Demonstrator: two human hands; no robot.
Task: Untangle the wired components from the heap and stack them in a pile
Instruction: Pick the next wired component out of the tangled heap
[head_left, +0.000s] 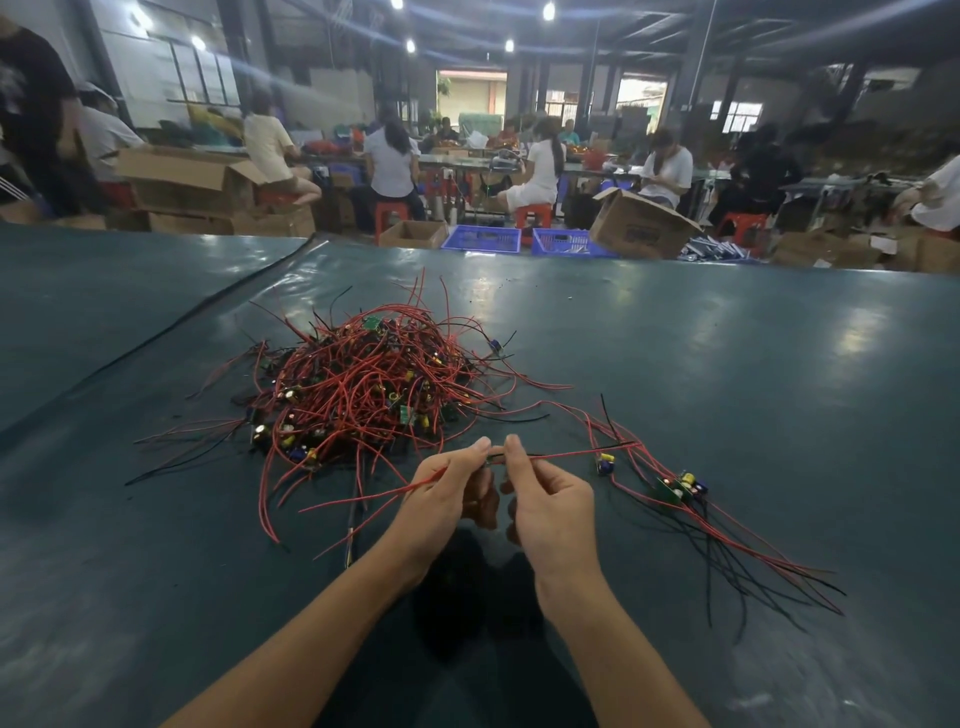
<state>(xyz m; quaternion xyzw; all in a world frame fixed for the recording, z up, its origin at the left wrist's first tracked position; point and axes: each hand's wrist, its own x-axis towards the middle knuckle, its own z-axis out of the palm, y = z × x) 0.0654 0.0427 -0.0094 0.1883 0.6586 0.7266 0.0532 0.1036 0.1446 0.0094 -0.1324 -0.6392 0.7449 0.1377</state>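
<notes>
A tangled heap (363, 384) of small circuit boards with red and black wires lies on the dark green table (727, 364), left of centre. Just in front of it, my left hand (447, 493) and my right hand (550, 499) both pinch the same red and black wire (561, 455) between thumb and forefinger. That wire runs right to a small component (605, 462) hanging near the table. A small pile (680, 488) of separated boards lies at the right, its wires trailing toward the near right.
A seam in the table cover (156, 332) runs diagonally at the left. Beyond the far table edge stand cardboard boxes (639, 223), blue crates (483, 240) and red stools, with several seated people working at benches.
</notes>
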